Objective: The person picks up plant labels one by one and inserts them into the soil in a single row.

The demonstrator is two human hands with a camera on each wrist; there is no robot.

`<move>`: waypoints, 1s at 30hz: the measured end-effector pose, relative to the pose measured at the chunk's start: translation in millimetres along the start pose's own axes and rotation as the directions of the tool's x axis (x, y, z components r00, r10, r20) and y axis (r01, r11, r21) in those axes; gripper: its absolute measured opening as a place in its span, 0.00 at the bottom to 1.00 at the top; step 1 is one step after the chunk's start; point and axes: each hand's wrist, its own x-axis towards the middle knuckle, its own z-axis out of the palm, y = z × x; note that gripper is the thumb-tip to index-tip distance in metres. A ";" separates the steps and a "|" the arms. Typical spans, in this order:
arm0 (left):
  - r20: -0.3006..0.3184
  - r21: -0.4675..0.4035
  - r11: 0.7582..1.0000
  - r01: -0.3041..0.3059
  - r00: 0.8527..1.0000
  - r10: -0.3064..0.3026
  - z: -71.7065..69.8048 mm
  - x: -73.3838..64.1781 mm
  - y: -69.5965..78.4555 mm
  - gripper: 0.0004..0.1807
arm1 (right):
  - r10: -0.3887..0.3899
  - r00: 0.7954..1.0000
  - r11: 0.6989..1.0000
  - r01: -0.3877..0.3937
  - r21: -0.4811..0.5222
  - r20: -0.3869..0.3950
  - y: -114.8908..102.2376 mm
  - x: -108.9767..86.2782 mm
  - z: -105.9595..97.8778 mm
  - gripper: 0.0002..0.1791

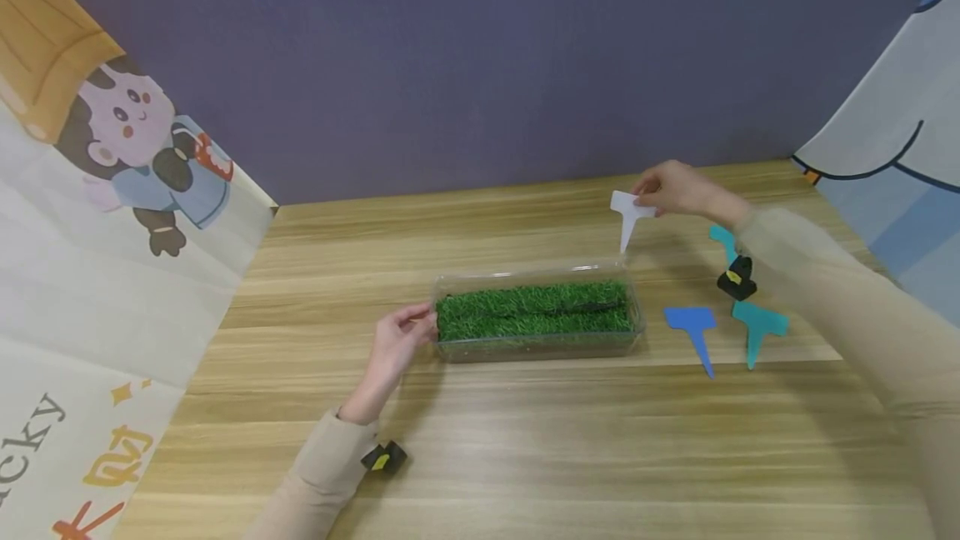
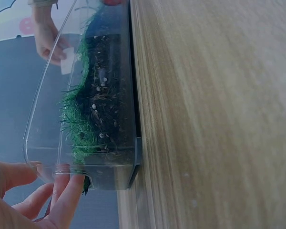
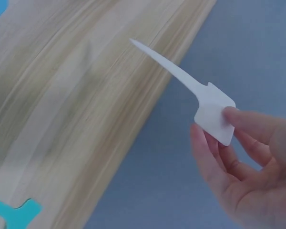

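Because the white T-shaped tag (image 1: 627, 213) looks thin and flat, it should handle as something very light — plastic, by the look of it, stiff across the broad head and perhaps springy down the narrow stem. It is pinched in the right hand (image 1: 678, 190), clamped between thumb and fingertips at one end of the head, which seems the right place to hold it: the stem runs free of the fingers, its point below and to the left of them. The smooth face could swivel under a loose pinch, and the tapering point looks easiest to bend. Just below that hand, a teal tag (image 1: 723, 237) lies partly hidden by the black wrist mount (image 1: 737, 280); farther below, a blue tag (image 1: 693, 322) and another teal tag (image 1: 759, 323) rest flat on the table (image 1: 525, 440). Down and to the left of the right hand stands the clear box (image 1: 540, 350) — rigid-looking, smooth-walled, probably far heavier than the tags with its grass strips (image 1: 528, 301) and dark filling (image 2: 112, 105). Farthest off, at the box's other end, the left hand (image 1: 397, 340) touches the end wall, fingers fairly straight, thumb apart from them; the wall looks a surer hold than the thin rim.
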 end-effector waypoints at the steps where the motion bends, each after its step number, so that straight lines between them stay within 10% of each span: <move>1: -0.001 -0.001 1.000 0.000 1.000 0.000 0.7 0.4 0.2 0.17 | -0.021 1.000 1.000 0.021 0.003 -0.010 -2.0 0.4 0.2 0.15; 6: -0.006 0.004 1.000 0.000 1.000 0.000 3.4 2.4 1.6 0.17 | -0.154 0.983 0.987 0.157 0.023 -0.099 -9.2 5.7 3.3 0.12; 30: -0.011 0.020 1.000 0.000 1.000 0.000 7.0 7.3 4.3 0.17 | -0.251 0.961 0.968 0.252 -0.004 -0.113 -88.0 7.2 31.3 0.09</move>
